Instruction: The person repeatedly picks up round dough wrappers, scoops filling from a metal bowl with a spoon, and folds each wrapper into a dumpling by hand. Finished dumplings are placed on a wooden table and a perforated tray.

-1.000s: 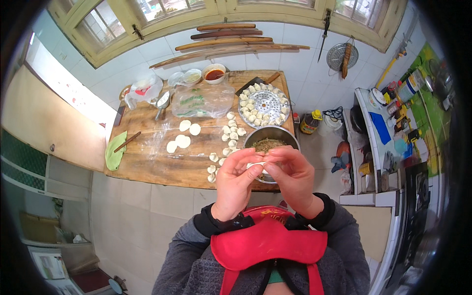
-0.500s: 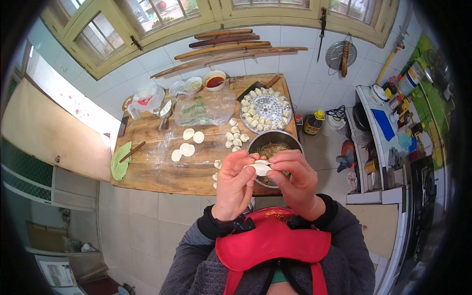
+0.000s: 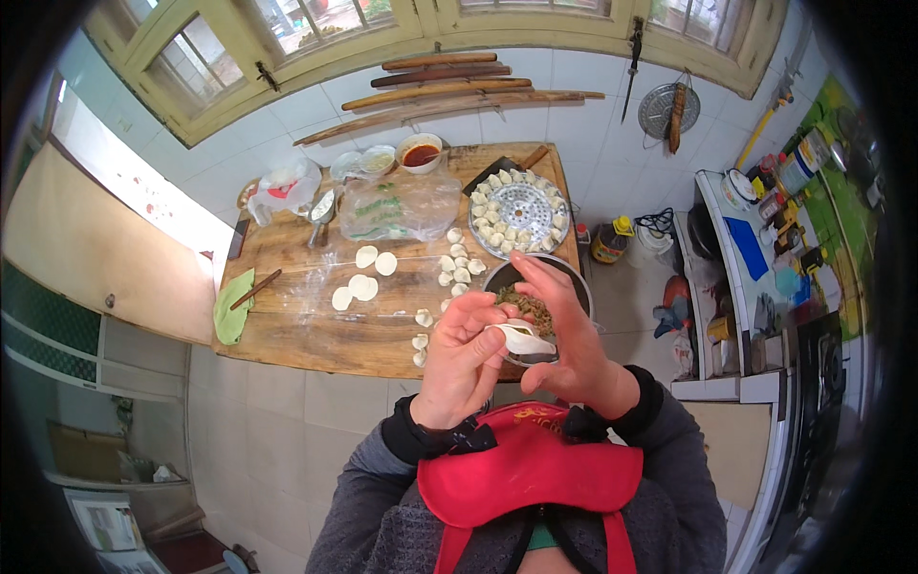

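Windows: cream-painted wooden window frames (image 3: 430, 27) stretch along the top of the far wall, their panes crossed by bars.
Walls: I see white glazed square tiles (image 3: 579, 143) under the sills; a green patterned wall panel (image 3: 846, 225) covers part of the right side.
Light: daylight shows in the panes, and a glaring white upright surface (image 3: 143, 182) stands at the left.
Cupboard: pale tan wooden door (image 3: 115, 253) with a round knob, dark green panels (image 3: 48, 320) below.
Table: brown rectangular wooden tabletop (image 3: 273, 333) near the far wall.
Counter: white-tiled ledge (image 3: 760, 386) along the right, open shelving beneath.
Floor: large pale beige square tiles (image 3: 268, 411).
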A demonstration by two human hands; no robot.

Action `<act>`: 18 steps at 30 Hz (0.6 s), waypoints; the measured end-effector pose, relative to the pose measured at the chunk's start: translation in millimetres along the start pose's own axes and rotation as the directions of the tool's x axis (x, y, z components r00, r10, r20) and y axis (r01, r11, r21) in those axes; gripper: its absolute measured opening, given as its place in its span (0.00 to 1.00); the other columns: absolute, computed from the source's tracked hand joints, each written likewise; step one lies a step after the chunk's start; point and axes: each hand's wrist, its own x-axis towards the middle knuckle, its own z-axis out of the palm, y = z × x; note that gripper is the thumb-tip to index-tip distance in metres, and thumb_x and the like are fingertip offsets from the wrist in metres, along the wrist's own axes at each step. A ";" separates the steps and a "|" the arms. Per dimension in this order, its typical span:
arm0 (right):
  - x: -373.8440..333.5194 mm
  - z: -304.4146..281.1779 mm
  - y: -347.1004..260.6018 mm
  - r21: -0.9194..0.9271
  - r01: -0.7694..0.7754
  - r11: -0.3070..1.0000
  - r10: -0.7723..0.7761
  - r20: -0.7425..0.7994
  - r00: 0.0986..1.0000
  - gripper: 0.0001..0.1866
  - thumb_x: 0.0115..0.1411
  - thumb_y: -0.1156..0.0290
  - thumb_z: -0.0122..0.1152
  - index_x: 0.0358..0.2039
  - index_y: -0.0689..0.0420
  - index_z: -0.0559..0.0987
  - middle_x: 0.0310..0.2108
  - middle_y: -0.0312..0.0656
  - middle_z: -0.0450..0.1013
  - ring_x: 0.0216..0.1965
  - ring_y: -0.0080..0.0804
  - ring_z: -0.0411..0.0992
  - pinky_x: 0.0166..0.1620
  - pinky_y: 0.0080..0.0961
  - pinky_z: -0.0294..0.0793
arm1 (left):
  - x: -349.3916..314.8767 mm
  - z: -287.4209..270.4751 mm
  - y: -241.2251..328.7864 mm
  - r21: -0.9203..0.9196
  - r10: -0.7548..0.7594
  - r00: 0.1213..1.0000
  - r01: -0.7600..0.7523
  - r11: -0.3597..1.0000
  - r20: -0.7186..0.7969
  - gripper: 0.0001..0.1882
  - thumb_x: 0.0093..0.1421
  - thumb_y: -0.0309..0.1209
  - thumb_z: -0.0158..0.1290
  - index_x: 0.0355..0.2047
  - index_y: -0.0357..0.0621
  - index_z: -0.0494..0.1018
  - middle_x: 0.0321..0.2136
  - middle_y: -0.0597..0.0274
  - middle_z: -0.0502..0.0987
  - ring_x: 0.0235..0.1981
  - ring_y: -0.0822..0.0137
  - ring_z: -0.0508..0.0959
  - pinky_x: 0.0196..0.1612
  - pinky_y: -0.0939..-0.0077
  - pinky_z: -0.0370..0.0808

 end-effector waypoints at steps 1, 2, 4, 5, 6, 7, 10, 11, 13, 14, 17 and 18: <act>3.8 -3.2 0.6 -0.014 0.047 0.999 -0.046 0.038 0.998 0.50 0.56 0.36 0.60 0.65 0.65 0.61 0.64 0.54 0.62 0.65 0.52 0.59 0.64 0.43 0.59 | 0.1 0.6 -0.6 0.003 -0.010 1.000 0.009 1.000 0.026 0.20 0.60 0.18 0.57 0.52 0.42 0.70 0.42 0.59 0.78 0.48 0.62 0.79 0.51 0.71 0.77; 7.3 -6.3 1.4 -0.027 0.083 0.996 -0.081 0.084 0.993 0.49 0.57 0.36 0.57 0.65 0.65 0.62 0.63 0.54 0.62 0.65 0.53 0.60 0.65 0.44 0.59 | 0.3 0.9 -1.2 0.000 -0.013 0.999 0.013 1.000 0.041 0.20 0.60 0.18 0.57 0.52 0.42 0.69 0.41 0.60 0.78 0.47 0.63 0.79 0.51 0.71 0.76; 10.2 -8.5 0.5 -0.048 0.129 0.990 -0.121 0.150 0.981 0.46 0.60 0.38 0.54 0.64 0.65 0.64 0.63 0.53 0.64 0.65 0.54 0.60 0.65 0.44 0.58 | 0.6 0.7 -1.5 0.019 -0.024 0.996 0.022 1.000 0.083 0.22 0.59 0.17 0.58 0.53 0.42 0.68 0.40 0.61 0.78 0.46 0.64 0.79 0.51 0.70 0.76; 11.0 -9.0 0.0 -0.058 0.139 0.989 -0.128 0.168 0.977 0.43 0.62 0.39 0.53 0.63 0.65 0.65 0.62 0.53 0.65 0.64 0.54 0.61 0.65 0.45 0.59 | 0.7 0.6 -1.1 0.042 -0.031 0.993 0.027 0.999 0.110 0.22 0.59 0.17 0.58 0.53 0.42 0.68 0.40 0.61 0.78 0.46 0.64 0.79 0.52 0.70 0.76; 11.4 -9.4 -0.6 -0.069 0.149 0.986 -0.134 0.187 0.973 0.41 0.63 0.41 0.53 0.62 0.65 0.66 0.61 0.53 0.66 0.64 0.54 0.61 0.65 0.45 0.59 | 0.7 0.6 -0.6 0.058 -0.030 0.989 0.021 0.998 0.147 0.23 0.58 0.16 0.58 0.53 0.42 0.67 0.39 0.61 0.78 0.46 0.65 0.78 0.52 0.69 0.76; 11.5 -9.2 -1.4 -0.093 0.162 0.982 -0.144 0.177 0.974 0.40 0.64 0.42 0.52 0.61 0.65 0.67 0.60 0.53 0.67 0.64 0.54 0.62 0.65 0.45 0.59 | 0.4 1.0 -0.4 0.099 -0.038 0.991 0.025 0.995 0.132 0.25 0.58 0.16 0.59 0.54 0.43 0.65 0.41 0.61 0.77 0.47 0.65 0.78 0.53 0.69 0.75; 11.2 -8.5 -4.6 -0.157 0.202 0.967 -0.179 0.153 0.972 0.35 0.65 0.46 0.53 0.59 0.65 0.70 0.58 0.53 0.69 0.62 0.53 0.64 0.64 0.47 0.60 | -2.0 6.3 -0.3 0.185 -0.024 0.995 0.005 0.983 0.096 0.29 0.57 0.16 0.60 0.56 0.44 0.61 0.45 0.60 0.75 0.51 0.66 0.75 0.54 0.70 0.74; 11.7 -9.0 -5.5 -0.171 0.219 0.961 -0.194 0.151 0.969 0.33 0.64 0.48 0.54 0.58 0.64 0.71 0.58 0.52 0.69 0.62 0.53 0.64 0.64 0.47 0.60 | -3.8 9.6 -1.4 0.202 -0.009 0.998 -0.006 0.979 0.070 0.31 0.56 0.16 0.60 0.57 0.45 0.60 0.47 0.59 0.73 0.53 0.66 0.74 0.55 0.71 0.73; 12.6 -10.6 -7.5 -0.214 0.248 0.945 -0.218 0.154 0.964 0.29 0.64 0.51 0.56 0.56 0.63 0.73 0.58 0.51 0.70 0.62 0.52 0.65 0.64 0.48 0.61 | -4.6 14.9 -2.9 0.241 0.030 0.999 -0.040 0.970 0.046 0.33 0.56 0.16 0.61 0.58 0.46 0.58 0.51 0.59 0.70 0.55 0.66 0.72 0.56 0.72 0.73; 12.7 -11.9 -8.9 -0.244 0.260 0.934 -0.226 0.160 0.961 0.27 0.63 0.54 0.57 0.54 0.63 0.74 0.58 0.51 0.70 0.62 0.52 0.65 0.64 0.49 0.61 | -4.6 17.0 -3.2 0.263 0.053 0.997 -0.064 0.963 0.049 0.34 0.56 0.16 0.61 0.58 0.46 0.57 0.53 0.59 0.69 0.56 0.66 0.71 0.57 0.72 0.72; 13.7 -14.5 -11.5 -0.304 0.312 0.900 -0.272 0.167 0.948 0.21 0.62 0.60 0.59 0.51 0.60 0.77 0.57 0.49 0.70 0.61 0.51 0.66 0.64 0.51 0.60 | -2.2 18.4 -1.9 0.302 0.073 0.992 -0.100 0.948 0.100 0.35 0.56 0.15 0.60 0.59 0.46 0.56 0.55 0.58 0.67 0.58 0.66 0.70 0.58 0.71 0.72; 13.9 -14.7 -12.3 -0.322 0.326 0.889 -0.288 0.162 0.944 0.20 0.61 0.62 0.59 0.50 0.59 0.78 0.57 0.48 0.70 0.61 0.51 0.66 0.64 0.51 0.60 | -1.6 17.4 -0.6 0.310 0.071 0.990 -0.106 0.945 0.123 0.35 0.56 0.15 0.60 0.59 0.46 0.56 0.55 0.57 0.67 0.58 0.65 0.70 0.58 0.71 0.72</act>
